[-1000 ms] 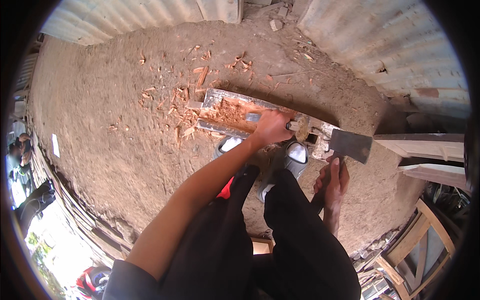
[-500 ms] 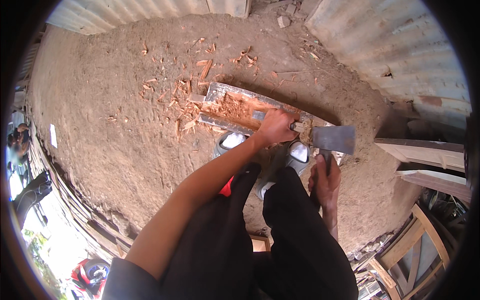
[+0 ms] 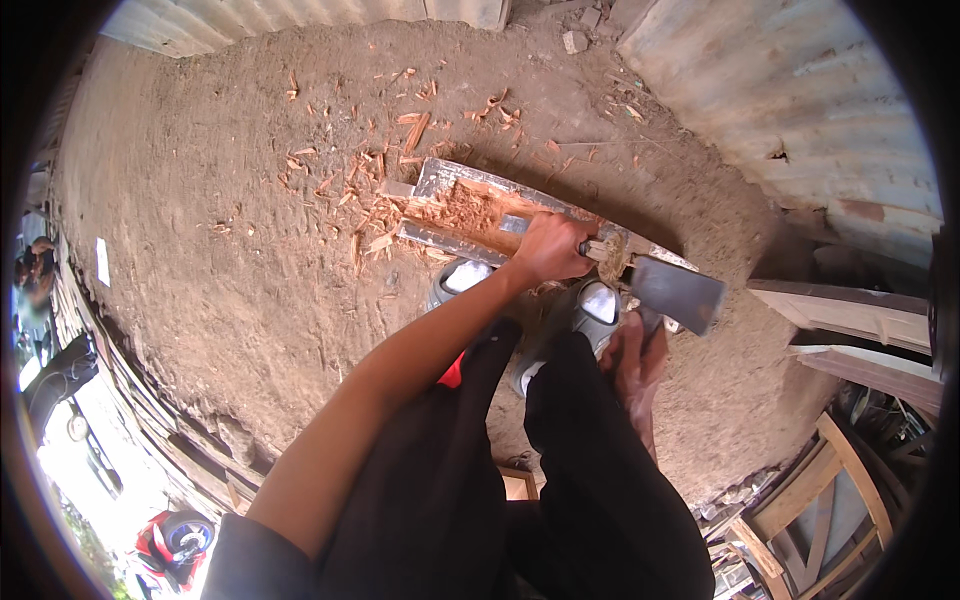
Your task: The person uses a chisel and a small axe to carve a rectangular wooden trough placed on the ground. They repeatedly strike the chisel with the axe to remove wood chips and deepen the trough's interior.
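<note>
A hollowed wooden block (image 3: 447, 243) with dark, chipped painted sides lies on the ground in front of my shoes. Its cut recess holds loose wood chips (image 3: 465, 207). My left hand (image 3: 550, 247) is closed around a chisel (image 3: 516, 224), whose flat metal blade points left into the recess. The butt of the chisel's handle sticks out on the right of that hand. Just beside the butt is the broad dark head of a hammer (image 3: 680, 294), tilted. My right hand (image 3: 636, 362), somewhat blurred, grips the hammer's handle below the head.
Wood shavings (image 3: 380, 215) are scattered over the dirt ground around the block's left end. Corrugated metal sheets (image 3: 770, 130) stand at the upper right and top. Timber boards (image 3: 850, 310) and a wooden frame (image 3: 830, 480) lie at right. A red motorcycle (image 3: 175, 545) is at lower left.
My right hand has shifted slightly down and left, and the hammer's head has tilted, its right end dropping. My left hand keeps the chisel in nearly the same place.
</note>
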Demonstrator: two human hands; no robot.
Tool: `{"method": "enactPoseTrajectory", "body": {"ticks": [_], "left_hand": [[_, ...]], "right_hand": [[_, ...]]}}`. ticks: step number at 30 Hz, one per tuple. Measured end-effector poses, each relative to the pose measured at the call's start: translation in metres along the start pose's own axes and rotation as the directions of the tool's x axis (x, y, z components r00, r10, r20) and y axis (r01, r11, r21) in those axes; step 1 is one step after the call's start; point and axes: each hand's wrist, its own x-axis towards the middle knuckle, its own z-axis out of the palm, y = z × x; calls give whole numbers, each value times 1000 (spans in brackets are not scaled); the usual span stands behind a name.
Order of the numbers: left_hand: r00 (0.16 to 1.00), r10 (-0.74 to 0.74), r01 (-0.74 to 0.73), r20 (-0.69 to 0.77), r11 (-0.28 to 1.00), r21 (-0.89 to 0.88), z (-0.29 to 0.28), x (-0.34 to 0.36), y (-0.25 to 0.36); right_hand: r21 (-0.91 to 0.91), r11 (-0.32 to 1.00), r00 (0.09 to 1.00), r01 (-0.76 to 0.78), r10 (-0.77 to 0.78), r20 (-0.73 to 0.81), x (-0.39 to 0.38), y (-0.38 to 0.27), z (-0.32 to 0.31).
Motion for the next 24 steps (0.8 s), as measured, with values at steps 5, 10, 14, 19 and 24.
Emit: {"method": "enactPoseTrajectory", "body": {"ticks": [5,10,14,19,24], "left_hand": [[999,-28,28,33,1000,5,-5,-1,-1],[997,-16,15,78,1000,15,-1,-1,9],[995,15,-5,103,995,-104,5,-2,18],[999,12,-9,32,995,-104,9,1,18],[998,-7,12,63,996,-83,10,3,15]], "right_hand": [[-89,995,990,-53,63,123,5,-11,-20],[-41,999,998,-36,38,56,0,-15,-35],[-32,998,997,-45,46,56,-3,-16,-42],[-68,997,999,-36,37,9,-7,-17,-38],[-253,966,990,-58,87,107,6,-6,-37]]}}
